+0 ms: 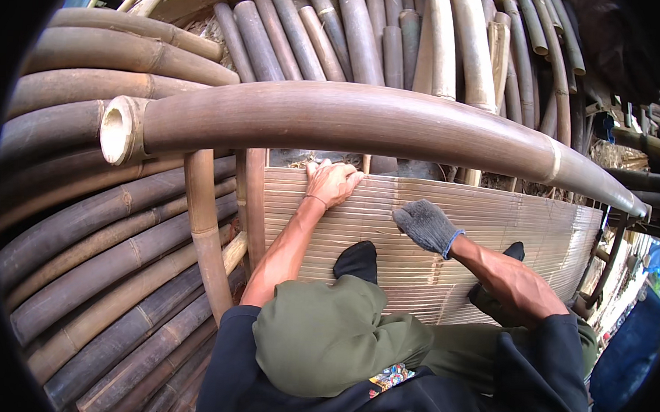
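Observation:
A panel of narrow split-bamboo slats (491, 228) lies in front of me, under my feet. Bare but for a thin band at the wrist, my left hand (332, 184) grips the panel's far edge, its fingers bent over the rim. My right hand (426, 226) wears a grey knitted glove with a blue cuff and is held over the middle of the slats. Its gloved fingers are closed together; whatever they hold, if anything, is hidden. Both my feet are in black footwear, and one black toe (357, 262) rests on the slats between my arms.
A thick brown bamboo pole (334, 118) runs crosswise just beyond my hands, above the panel's far edge. Upright bamboo posts (205, 230) stand at its left. Long bamboo poles (116, 219) are stacked on the left, and more poles (363, 38) lie behind the crosspiece.

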Available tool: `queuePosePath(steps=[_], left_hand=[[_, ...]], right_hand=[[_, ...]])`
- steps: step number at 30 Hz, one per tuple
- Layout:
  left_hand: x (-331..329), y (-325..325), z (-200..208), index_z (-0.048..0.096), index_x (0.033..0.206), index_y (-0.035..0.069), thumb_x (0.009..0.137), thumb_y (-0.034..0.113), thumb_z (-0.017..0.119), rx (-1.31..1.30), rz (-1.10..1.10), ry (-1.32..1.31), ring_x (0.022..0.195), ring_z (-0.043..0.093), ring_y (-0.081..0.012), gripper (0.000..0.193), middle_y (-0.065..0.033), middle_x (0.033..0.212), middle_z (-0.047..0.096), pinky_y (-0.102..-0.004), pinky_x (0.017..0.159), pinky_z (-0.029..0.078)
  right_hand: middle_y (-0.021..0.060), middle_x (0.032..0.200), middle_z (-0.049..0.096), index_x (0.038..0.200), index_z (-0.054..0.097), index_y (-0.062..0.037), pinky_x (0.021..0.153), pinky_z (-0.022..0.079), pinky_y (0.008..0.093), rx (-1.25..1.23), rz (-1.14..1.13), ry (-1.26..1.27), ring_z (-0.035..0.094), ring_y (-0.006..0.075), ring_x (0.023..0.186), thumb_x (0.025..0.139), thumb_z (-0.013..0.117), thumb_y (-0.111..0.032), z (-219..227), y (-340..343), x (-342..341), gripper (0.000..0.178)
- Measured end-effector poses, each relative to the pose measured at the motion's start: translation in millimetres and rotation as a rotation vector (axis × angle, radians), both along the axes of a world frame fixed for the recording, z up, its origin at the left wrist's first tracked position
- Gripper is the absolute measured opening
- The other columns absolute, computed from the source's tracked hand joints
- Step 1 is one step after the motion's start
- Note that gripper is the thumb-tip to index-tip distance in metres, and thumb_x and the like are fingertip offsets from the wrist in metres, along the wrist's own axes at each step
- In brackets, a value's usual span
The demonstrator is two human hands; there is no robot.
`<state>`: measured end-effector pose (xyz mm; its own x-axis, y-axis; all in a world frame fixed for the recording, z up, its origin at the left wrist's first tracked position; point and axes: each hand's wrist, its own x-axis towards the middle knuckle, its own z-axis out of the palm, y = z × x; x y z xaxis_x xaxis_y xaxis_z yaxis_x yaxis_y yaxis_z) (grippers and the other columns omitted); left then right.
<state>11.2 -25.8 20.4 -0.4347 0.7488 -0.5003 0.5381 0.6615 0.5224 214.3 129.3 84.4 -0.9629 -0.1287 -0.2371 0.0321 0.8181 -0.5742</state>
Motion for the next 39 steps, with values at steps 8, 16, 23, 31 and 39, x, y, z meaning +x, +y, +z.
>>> queuePosePath(steps=[8,16,23,31,39], left_hand=[[2,-9,-13,0.073,0.104,0.015,0.098,0.039,0.051,0.068,-0.079,0.067,0.104,0.060,-0.0292,0.034,-0.0070,0.108,0.071,-0.0478,0.098,0.032],[-7,0,5,0.065,0.112,0.005,0.090,0.032,0.066,-0.033,-0.210,0.325,0.111,0.053,-0.0361,0.035,-0.0191,0.117,0.058,-0.0494,0.093,0.044],[41,108,143,0.068,0.107,0.003,0.085,0.029,0.069,-0.445,-0.626,-0.020,0.095,0.060,-0.0379,0.034,-0.0194,0.098,0.063,-0.0477,0.086,0.048],[185,273,189,0.067,0.114,0.006,0.090,0.033,0.064,-0.735,-0.900,0.057,0.106,0.057,-0.0366,0.036,-0.0201,0.112,0.059,-0.0475,0.095,0.044],[227,317,218,0.065,0.121,0.010,0.094,0.037,0.059,-0.979,-0.875,0.146,0.118,0.054,-0.0353,0.038,-0.0208,0.127,0.055,-0.0474,0.103,0.041]], right_hand=[[0.0202,0.075,0.067,0.081,0.069,-0.0030,0.069,0.054,0.0449,0.153,-0.301,0.179,0.068,0.0355,0.074,0.083,0.056,-0.016,34,99,2,0.018],[0.0133,0.074,0.067,0.082,0.068,-0.0028,0.059,0.058,0.0338,-0.948,-1.503,-0.309,0.067,0.0222,0.062,0.082,0.067,-0.026,98,239,360,0.023],[0.0238,0.077,0.068,0.104,0.061,0.0017,0.043,0.054,0.0488,-0.518,-2.714,-0.417,0.066,0.0357,0.053,0.093,0.053,-0.019,14,161,715,0.025],[0.0275,0.131,0.056,0.146,0.036,-0.0025,0.103,0.044,0.0450,1.029,-2.373,-0.275,0.056,0.0423,0.119,0.086,0.052,-0.013,92,325,888,0.064],[0.0266,0.116,0.062,0.128,0.054,-0.0041,0.088,0.050,0.0510,0.907,-2.234,-0.465,0.062,0.0431,0.104,0.090,0.052,-0.012,84,427,938,0.039]])
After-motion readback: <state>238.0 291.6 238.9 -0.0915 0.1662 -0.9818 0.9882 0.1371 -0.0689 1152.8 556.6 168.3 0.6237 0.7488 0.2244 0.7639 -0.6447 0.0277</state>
